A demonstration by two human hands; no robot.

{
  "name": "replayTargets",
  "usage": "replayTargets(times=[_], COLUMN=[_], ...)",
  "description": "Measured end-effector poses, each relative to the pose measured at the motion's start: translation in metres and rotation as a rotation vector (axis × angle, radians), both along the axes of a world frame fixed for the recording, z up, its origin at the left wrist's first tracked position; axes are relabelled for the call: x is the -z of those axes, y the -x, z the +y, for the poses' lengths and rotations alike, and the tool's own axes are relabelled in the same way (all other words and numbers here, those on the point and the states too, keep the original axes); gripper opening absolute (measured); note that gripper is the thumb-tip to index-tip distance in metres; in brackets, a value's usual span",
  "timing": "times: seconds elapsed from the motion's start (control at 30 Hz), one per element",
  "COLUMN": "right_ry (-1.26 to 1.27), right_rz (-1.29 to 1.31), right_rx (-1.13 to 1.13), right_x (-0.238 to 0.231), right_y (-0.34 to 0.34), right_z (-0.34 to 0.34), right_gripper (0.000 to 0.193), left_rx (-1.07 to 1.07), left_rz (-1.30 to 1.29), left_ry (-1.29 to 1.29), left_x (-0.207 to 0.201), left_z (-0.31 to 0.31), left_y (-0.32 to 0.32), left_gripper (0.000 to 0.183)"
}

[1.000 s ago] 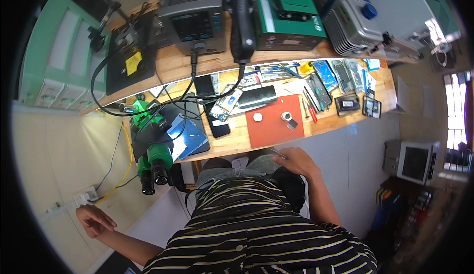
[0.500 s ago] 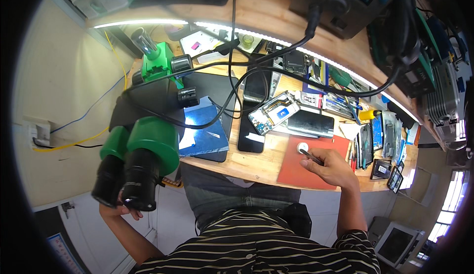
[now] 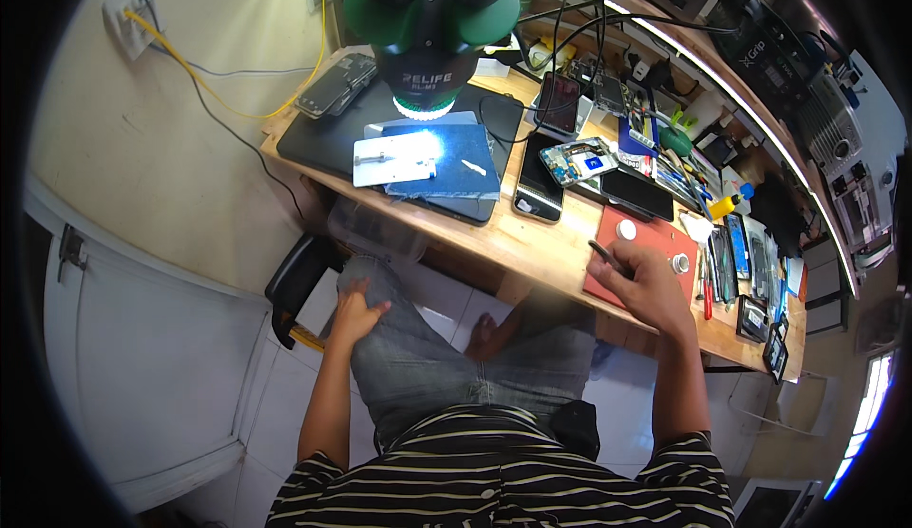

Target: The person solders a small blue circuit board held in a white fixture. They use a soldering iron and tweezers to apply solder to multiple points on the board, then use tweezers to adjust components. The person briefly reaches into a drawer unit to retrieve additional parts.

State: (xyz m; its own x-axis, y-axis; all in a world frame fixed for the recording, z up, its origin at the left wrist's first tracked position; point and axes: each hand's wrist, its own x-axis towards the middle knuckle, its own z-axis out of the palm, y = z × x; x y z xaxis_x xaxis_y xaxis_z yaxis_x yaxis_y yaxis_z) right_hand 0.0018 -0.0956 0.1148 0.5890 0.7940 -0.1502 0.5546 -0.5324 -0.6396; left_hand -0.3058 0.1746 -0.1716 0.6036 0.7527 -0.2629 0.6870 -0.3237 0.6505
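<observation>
My right hand point(image 3: 650, 281) pinches a dark, slim tool point(image 3: 608, 255) above the orange-red mat point(image 3: 667, 231). Too little of the tool shows to tell its kind. Its tip points left, apart from the small white round cap point(image 3: 625, 230) on the mat. Just right of my knuckles sits a small round jar point(image 3: 679, 263) with a pale rim. My left hand point(image 3: 357, 315) rests on my left thigh, empty, with the thumb and fingers apart. Behind the mat lie an opened phone point(image 3: 576, 162) with its circuit board bared and a dark phone point(image 3: 636, 195).
A green and black microscope point(image 3: 427, 53) stands over a blue pad point(image 3: 461, 174) with a brightly lit white plate point(image 3: 372, 169). Another phone point(image 3: 540, 181) lies by the desk's front. Pliers or similar red-handled tools point(image 3: 708, 298) are right of the mat. Black cables point(image 3: 608, 19) cross above.
The view has swung left, bringing the lit pad into sight. My left hand has gone from beside the microscope eyepieces to my thigh. The tool has come away from the white cap.
</observation>
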Motion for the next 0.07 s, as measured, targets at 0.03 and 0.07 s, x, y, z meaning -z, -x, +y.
replayTargets(times=[0.03, 0.07], right_ry=[-0.024, -0.054], right_rz=[-0.034, -0.013], right_rx=[-0.015, 0.0], right_x=[0.004, 0.0083], right_y=[-0.003, -0.0068], right_z=[0.0023, 0.0063], right_gripper=[0.028, 0.03], left_rx=[-0.014, 0.004], left_rz=[-0.022, 0.047], left_ry=[-0.045, -0.101], left_x=[0.0068, 0.0124], left_z=[0.0014, 0.0083], left_y=[-0.0019, -0.006], left_gripper=[0.076, 0.08])
